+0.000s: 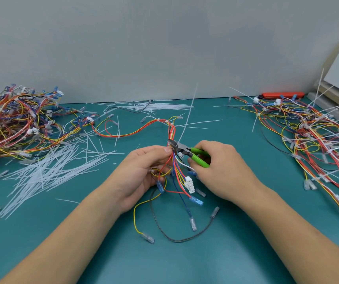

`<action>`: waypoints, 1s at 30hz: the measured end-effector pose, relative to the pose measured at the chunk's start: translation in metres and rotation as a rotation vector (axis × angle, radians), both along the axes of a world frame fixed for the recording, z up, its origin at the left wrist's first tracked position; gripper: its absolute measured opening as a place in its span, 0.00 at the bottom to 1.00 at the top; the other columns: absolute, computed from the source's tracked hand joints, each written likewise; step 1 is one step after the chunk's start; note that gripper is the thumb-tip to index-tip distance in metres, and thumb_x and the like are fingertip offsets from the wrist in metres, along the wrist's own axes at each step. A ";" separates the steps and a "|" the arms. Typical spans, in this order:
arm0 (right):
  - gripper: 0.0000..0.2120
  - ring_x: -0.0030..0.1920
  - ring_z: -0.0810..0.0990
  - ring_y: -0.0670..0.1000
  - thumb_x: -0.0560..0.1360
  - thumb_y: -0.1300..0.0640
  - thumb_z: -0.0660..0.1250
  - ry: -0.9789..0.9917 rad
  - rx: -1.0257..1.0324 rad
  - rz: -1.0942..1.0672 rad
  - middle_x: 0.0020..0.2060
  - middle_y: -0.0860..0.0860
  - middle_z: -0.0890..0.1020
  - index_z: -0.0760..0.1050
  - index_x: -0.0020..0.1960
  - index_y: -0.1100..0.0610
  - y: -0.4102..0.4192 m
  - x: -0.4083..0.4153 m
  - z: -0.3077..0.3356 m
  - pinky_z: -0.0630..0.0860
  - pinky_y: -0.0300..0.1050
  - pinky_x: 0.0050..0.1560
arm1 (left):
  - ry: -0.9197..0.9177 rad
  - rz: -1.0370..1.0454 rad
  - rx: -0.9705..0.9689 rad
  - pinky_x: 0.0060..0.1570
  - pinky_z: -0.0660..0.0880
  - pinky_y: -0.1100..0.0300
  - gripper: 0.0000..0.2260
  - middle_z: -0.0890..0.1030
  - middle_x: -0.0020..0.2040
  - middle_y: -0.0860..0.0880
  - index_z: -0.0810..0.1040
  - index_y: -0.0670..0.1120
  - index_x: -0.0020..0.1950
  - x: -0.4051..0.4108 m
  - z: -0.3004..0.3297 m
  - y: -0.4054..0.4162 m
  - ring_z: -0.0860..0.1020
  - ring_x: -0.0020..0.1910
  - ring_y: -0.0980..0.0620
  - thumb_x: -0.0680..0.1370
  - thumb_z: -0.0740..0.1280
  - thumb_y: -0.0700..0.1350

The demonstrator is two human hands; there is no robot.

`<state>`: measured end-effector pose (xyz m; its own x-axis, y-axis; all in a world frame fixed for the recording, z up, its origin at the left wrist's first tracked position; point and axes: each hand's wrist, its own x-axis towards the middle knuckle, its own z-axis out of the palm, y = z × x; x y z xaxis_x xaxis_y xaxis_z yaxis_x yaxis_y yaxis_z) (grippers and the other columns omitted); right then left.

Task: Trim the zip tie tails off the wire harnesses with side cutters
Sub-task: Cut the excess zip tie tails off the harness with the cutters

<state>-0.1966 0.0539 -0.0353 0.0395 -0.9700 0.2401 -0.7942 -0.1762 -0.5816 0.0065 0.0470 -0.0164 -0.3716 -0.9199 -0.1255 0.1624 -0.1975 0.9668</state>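
- Fingers of the left hand (144,171) curl round the wire harness (172,160) at mid-table, pinching the bundle just below the tie being cut.
- Fingers of the right hand (219,171) wrap the green handles of the side cutters (187,151); the handles sit close together, and the blades meet the bundle at the base of a zip tie tail (189,111) that stands up and away toward the far wall. Whether the cut is through yet I cannot tell.
- Left of the hands, a spread of loose white cut tails (47,171) lies on the green table (246,253), which suggests many ties are already trimmed.
- At far left sits a harness heap (14,124) with few long tails showing, probably the finished lot.
- At right, a second harness pile (318,136) bristles with long untrimmed tails, so a good share of the work appears to remain.
- On the held harness, other white tails show farther along its run, so it likely needs more cuts.
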 end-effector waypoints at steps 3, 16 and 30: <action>0.14 0.35 0.76 0.51 0.78 0.41 0.69 0.006 0.008 -0.029 0.30 0.46 0.76 0.73 0.39 0.48 0.000 0.000 -0.001 0.72 0.48 0.35 | -0.007 -0.007 -0.005 0.32 0.69 0.62 0.09 0.80 0.34 0.52 0.85 0.49 0.36 -0.001 0.001 0.000 0.74 0.32 0.56 0.74 0.69 0.48; 0.12 0.38 0.77 0.55 0.78 0.45 0.69 0.005 0.027 -0.049 0.33 0.47 0.78 0.74 0.41 0.51 0.002 0.001 -0.001 0.77 0.50 0.39 | -0.012 -0.014 -0.014 0.31 0.69 0.63 0.09 0.79 0.34 0.53 0.84 0.49 0.36 -0.001 0.001 0.001 0.74 0.31 0.57 0.76 0.71 0.48; 0.05 0.42 0.77 0.54 0.77 0.49 0.68 0.019 0.017 -0.054 0.36 0.46 0.79 0.75 0.42 0.48 0.003 0.003 0.002 0.78 0.53 0.44 | 0.002 -0.001 0.006 0.30 0.70 0.64 0.08 0.80 0.34 0.52 0.86 0.49 0.38 -0.001 0.000 0.000 0.74 0.31 0.56 0.74 0.70 0.48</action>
